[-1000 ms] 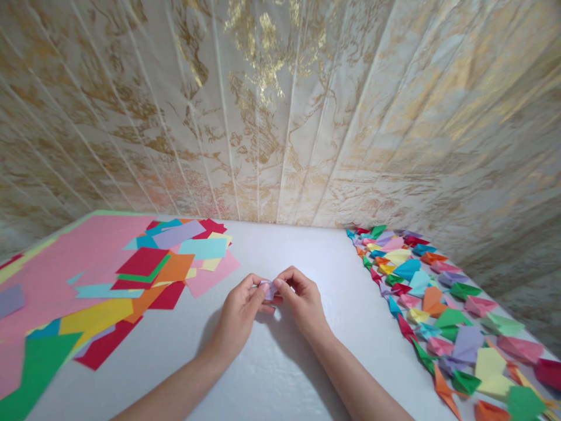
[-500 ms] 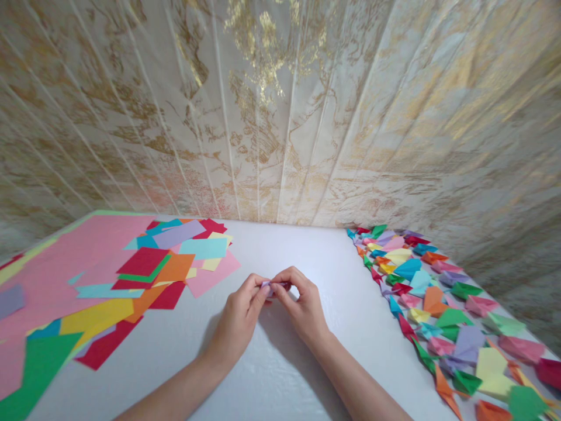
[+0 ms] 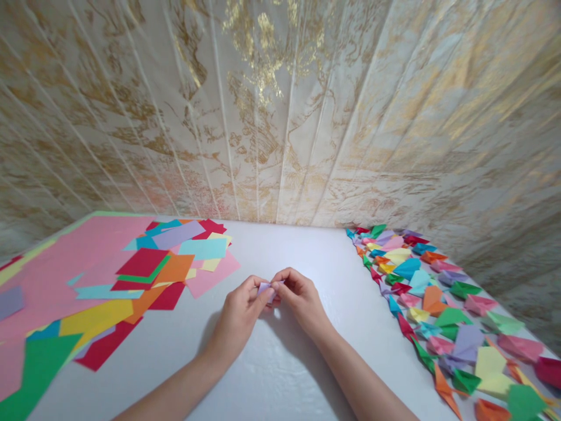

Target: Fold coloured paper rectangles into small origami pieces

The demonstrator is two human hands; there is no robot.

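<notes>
Watching the head feed from afar, I see a small lilac paper piece [image 3: 263,287], pale and partly hidden by fingers, over the middle of the white tabletop [image 3: 263,374]. The left hand [image 3: 240,310] pinches its left end, thumb and fingertips drawn together on it; the right hand [image 3: 303,303], fingers curled, pinches its right end just as narrowly.

One small piece of lilac paper [image 3: 265,287], pinched between the left hand [image 3: 239,309] and the right hand [image 3: 305,303], over a white tabletop [image 3: 289,248]. At left lie overlapping flat sheets of coloured paper [image 3: 109,245]: pink, green, yellow, orange, red, blue, lilac. At right stand close-set folded paper pieces [image 3: 433,299], mixed colours. Behind hangs a pale, gold-patterned covering [image 3: 258,146] with long creases.
</notes>
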